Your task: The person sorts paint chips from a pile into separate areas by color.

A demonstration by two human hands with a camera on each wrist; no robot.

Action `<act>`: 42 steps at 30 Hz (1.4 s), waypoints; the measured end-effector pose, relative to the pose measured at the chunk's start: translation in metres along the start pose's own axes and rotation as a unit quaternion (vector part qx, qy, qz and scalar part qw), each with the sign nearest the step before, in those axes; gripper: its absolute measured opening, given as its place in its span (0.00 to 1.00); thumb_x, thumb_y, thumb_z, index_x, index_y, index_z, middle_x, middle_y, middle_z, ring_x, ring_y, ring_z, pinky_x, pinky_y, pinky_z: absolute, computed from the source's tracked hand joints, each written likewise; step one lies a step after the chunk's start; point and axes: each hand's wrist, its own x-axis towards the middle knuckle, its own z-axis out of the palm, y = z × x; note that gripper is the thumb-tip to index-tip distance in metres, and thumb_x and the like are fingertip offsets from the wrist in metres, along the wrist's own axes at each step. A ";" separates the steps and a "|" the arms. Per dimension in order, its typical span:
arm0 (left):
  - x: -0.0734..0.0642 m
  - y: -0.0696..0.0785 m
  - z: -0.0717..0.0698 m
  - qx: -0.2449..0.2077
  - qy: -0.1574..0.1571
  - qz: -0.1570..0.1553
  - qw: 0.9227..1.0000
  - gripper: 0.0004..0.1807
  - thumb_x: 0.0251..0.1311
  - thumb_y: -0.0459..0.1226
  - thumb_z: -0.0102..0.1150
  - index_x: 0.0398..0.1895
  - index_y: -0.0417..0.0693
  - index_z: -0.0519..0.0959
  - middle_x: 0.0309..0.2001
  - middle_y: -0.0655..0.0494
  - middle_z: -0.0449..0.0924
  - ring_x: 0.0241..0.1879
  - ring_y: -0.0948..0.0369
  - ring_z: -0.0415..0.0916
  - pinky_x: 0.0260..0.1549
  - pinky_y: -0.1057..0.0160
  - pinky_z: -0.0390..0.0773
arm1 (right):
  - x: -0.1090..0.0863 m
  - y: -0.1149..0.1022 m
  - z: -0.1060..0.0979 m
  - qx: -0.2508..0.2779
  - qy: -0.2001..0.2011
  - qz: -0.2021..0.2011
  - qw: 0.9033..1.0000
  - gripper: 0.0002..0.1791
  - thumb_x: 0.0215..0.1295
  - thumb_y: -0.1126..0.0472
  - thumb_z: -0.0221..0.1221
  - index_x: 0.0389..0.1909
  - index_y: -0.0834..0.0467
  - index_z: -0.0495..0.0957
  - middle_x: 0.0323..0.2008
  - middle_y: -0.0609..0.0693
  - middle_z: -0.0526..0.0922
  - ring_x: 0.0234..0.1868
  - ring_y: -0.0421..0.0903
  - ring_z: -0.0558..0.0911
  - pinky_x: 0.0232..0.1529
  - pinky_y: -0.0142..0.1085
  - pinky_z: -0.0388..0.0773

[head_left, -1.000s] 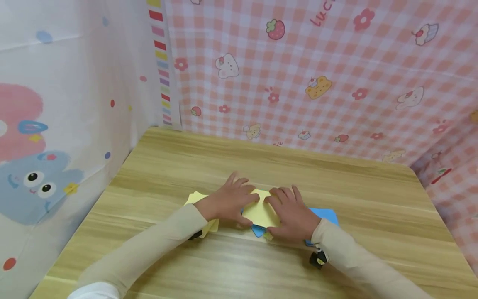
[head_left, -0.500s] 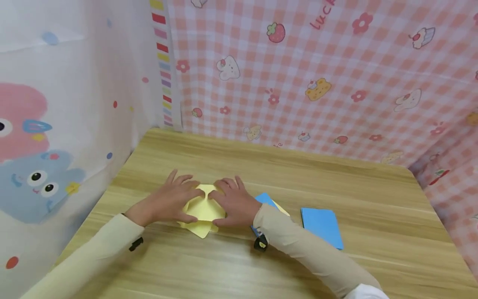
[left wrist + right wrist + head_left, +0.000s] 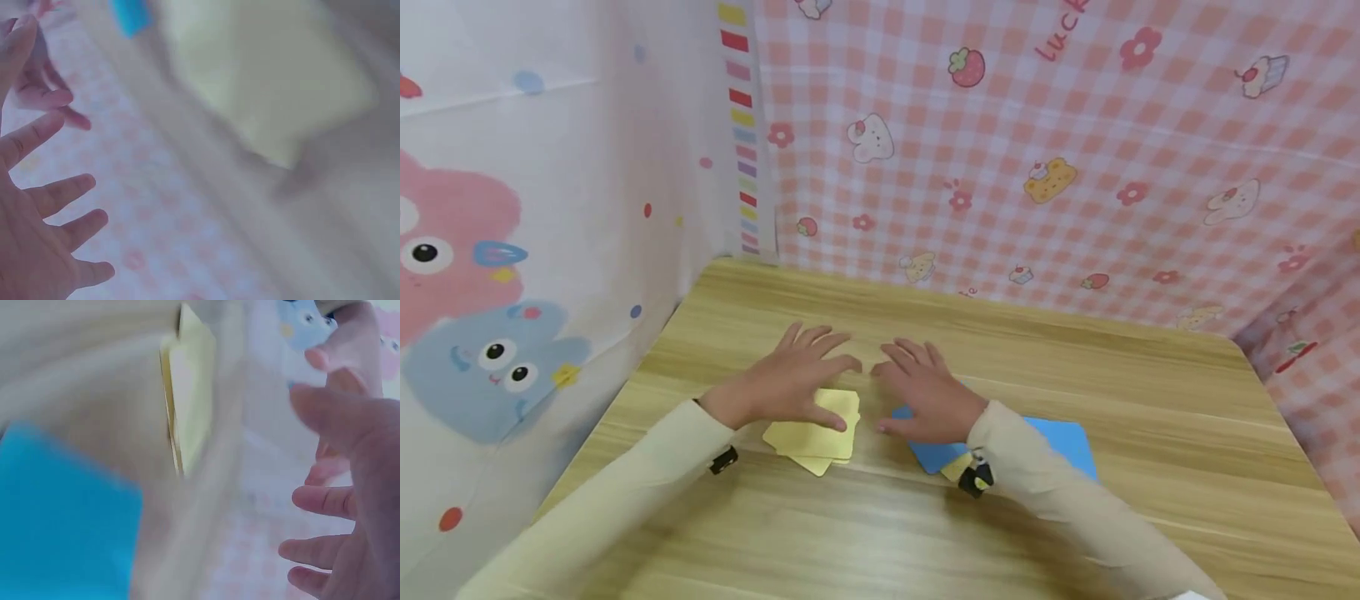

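Over a yellow card stack (image 3: pixel 816 437) hovers my left hand (image 3: pixel 790 383), its fingers spread and holding nothing. The stack's cards lie at slightly different angles, and the left wrist view shows the yellow cards (image 3: pixel 269 75) blurred and apart from the fingers. My right hand (image 3: pixel 928 396), also with nothing in it, is above a blue card (image 3: pixel 936 456) that has a yellow card (image 3: pixel 956 468) poking out from beneath. In the right wrist view the blue card (image 3: pixel 69 519) and the yellow stack (image 3: pixel 190 394) both lie away from the extended fingers.
Another blue card stack (image 3: pixel 1067 442) lies to the right, partly behind the right sleeve. The wooden table (image 3: pixel 880 533) meets a pink checked cloth (image 3: pixel 1000 167) at the back and a white printed cloth (image 3: pixel 587 208) on the left.
Both hands carried a yellow card batch from the middle pile leftward onto the yellow stack. They have since let go, risen and parted, the right hand moving back rightward.
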 end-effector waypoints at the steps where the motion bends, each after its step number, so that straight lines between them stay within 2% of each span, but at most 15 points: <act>1: 0.009 0.005 -0.002 0.000 0.000 0.008 1.000 0.40 0.44 0.64 0.64 0.59 0.57 0.70 0.69 0.45 0.60 0.68 0.42 0.52 0.61 0.32 0.44 | -0.010 0.006 -0.007 -0.006 0.013 0.007 1.000 0.36 0.59 0.39 0.59 0.61 0.56 0.65 0.69 0.60 0.58 0.71 0.60 0.52 0.64 0.64 0.45; 4: 0.036 0.018 0.001 0.001 -0.023 0.026 0.999 0.39 0.44 0.62 0.66 0.60 0.58 0.69 0.71 0.50 0.57 0.70 0.45 0.49 0.62 0.32 0.42 | -0.039 0.020 -0.020 -0.036 0.030 0.043 0.998 0.34 0.58 0.39 0.60 0.58 0.56 0.67 0.65 0.58 0.64 0.67 0.59 0.58 0.63 0.62 0.50; 6: 0.052 0.024 0.011 0.009 -0.059 0.032 0.998 0.39 0.45 0.61 0.67 0.61 0.61 0.68 0.72 0.55 0.54 0.72 0.46 0.45 0.63 0.33 0.40 | -0.055 0.026 -0.020 -0.048 0.031 0.066 0.996 0.34 0.57 0.40 0.62 0.57 0.57 0.68 0.61 0.57 0.67 0.64 0.59 0.62 0.62 0.62 0.52; 9: 0.072 0.030 0.032 0.019 -0.124 0.038 0.991 0.37 0.46 0.57 0.69 0.61 0.66 0.67 0.74 0.61 0.50 0.73 0.48 0.40 0.63 0.34 0.38 | -0.073 0.030 -0.010 -0.059 0.015 0.093 0.994 0.35 0.55 0.39 0.63 0.57 0.56 0.69 0.57 0.56 0.71 0.60 0.59 0.65 0.59 0.62 0.56; 11: 0.080 0.033 0.044 0.022 -0.163 0.041 0.985 0.37 0.45 0.55 0.70 0.61 0.68 0.66 0.74 0.62 0.48 0.73 0.48 0.38 0.63 0.34 0.38 | -0.080 0.030 0.000 -0.057 0.001 0.103 0.993 0.36 0.54 0.37 0.63 0.57 0.56 0.70 0.55 0.55 0.72 0.60 0.59 0.67 0.59 0.64 0.56; 13: 0.085 0.036 0.053 0.025 -0.189 0.043 0.981 0.37 0.45 0.54 0.71 0.60 0.69 0.66 0.74 0.63 0.48 0.73 0.47 0.38 0.64 0.34 0.38 | -0.083 0.029 0.011 -0.051 -0.011 0.111 0.992 0.38 0.53 0.35 0.62 0.58 0.55 0.70 0.55 0.55 0.73 0.60 0.58 0.67 0.59 0.65 0.56; 16: 0.088 0.039 0.060 0.031 -0.205 0.042 0.977 0.36 0.44 0.55 0.71 0.58 0.69 0.66 0.73 0.63 0.52 0.73 0.47 0.40 0.64 0.35 0.40 | -0.083 0.027 0.023 -0.037 -0.022 0.124 0.991 0.39 0.53 0.32 0.60 0.58 0.55 0.69 0.56 0.54 0.73 0.61 0.57 0.67 0.59 0.66 0.53; 19: 0.089 0.040 0.064 0.033 -0.198 0.041 0.979 0.33 0.45 0.56 0.70 0.56 0.66 0.67 0.70 0.64 0.58 0.73 0.47 0.43 0.64 0.35 0.41 | -0.083 0.024 0.030 -0.031 -0.022 0.139 0.990 0.41 0.51 0.31 0.60 0.59 0.55 0.68 0.56 0.54 0.73 0.61 0.56 0.66 0.60 0.66 0.52; 24: 0.087 0.042 0.072 0.050 -0.155 0.045 0.986 0.29 0.51 0.59 0.62 0.54 0.63 0.68 0.66 0.57 0.64 0.70 0.47 0.52 0.64 0.35 0.44 | -0.081 0.019 0.037 -0.054 0.002 0.153 0.987 0.47 0.47 0.27 0.60 0.61 0.55 0.67 0.56 0.57 0.71 0.59 0.58 0.66 0.60 0.66 0.52; 28: 0.087 0.044 0.077 0.060 -0.122 0.050 0.989 0.32 0.52 0.62 0.57 0.57 0.60 0.68 0.66 0.51 0.63 0.68 0.46 0.55 0.63 0.35 0.49 | -0.078 0.021 0.043 -0.073 0.021 0.158 0.984 0.45 0.47 0.27 0.59 0.60 0.54 0.66 0.55 0.56 0.70 0.58 0.58 0.66 0.60 0.65 0.53; 31: 0.087 0.045 0.075 0.055 -0.118 0.048 0.990 0.37 0.50 0.65 0.57 0.61 0.60 0.66 0.69 0.48 0.58 0.69 0.44 0.52 0.63 0.35 0.49 | -0.078 0.025 0.042 -0.064 0.027 0.151 0.986 0.42 0.49 0.30 0.59 0.58 0.53 0.65 0.56 0.54 0.69 0.59 0.55 0.65 0.60 0.65 0.53; 34: 0.090 0.046 0.069 0.044 -0.117 0.047 0.991 0.41 0.49 0.67 0.58 0.64 0.63 0.63 0.72 0.47 0.54 0.70 0.43 0.49 0.63 0.35 0.47 | -0.080 0.033 0.030 -0.034 0.030 0.131 0.990 0.39 0.50 0.33 0.60 0.58 0.52 0.65 0.59 0.53 0.66 0.61 0.54 0.63 0.61 0.65 0.52; 37: 0.098 0.051 0.059 0.034 -0.094 0.056 0.993 0.40 0.48 0.67 0.58 0.63 0.64 0.62 0.70 0.48 0.57 0.70 0.44 0.50 0.63 0.35 0.47 | -0.089 0.043 0.009 0.001 0.030 0.102 0.994 0.36 0.52 0.37 0.63 0.56 0.51 0.65 0.62 0.54 0.64 0.64 0.53 0.61 0.62 0.61 0.52; 40: 0.114 0.064 0.051 0.026 -0.065 0.078 0.994 0.38 0.48 0.67 0.59 0.60 0.64 0.64 0.69 0.47 0.59 0.69 0.46 0.53 0.62 0.34 0.48 | -0.108 0.056 -0.017 0.023 0.032 0.078 0.996 0.34 0.50 0.43 0.67 0.55 0.51 0.66 0.64 0.56 0.63 0.64 0.55 0.60 0.61 0.57 0.55; 42: 0.126 0.077 0.050 0.022 -0.066 0.090 0.994 0.37 0.49 0.66 0.59 0.60 0.63 0.64 0.70 0.48 0.57 0.69 0.46 0.52 0.62 0.33 0.47 | -0.127 0.069 -0.030 0.018 0.032 0.071 0.997 0.35 0.48 0.46 0.69 0.55 0.51 0.66 0.66 0.56 0.62 0.65 0.56 0.60 0.59 0.58 0.57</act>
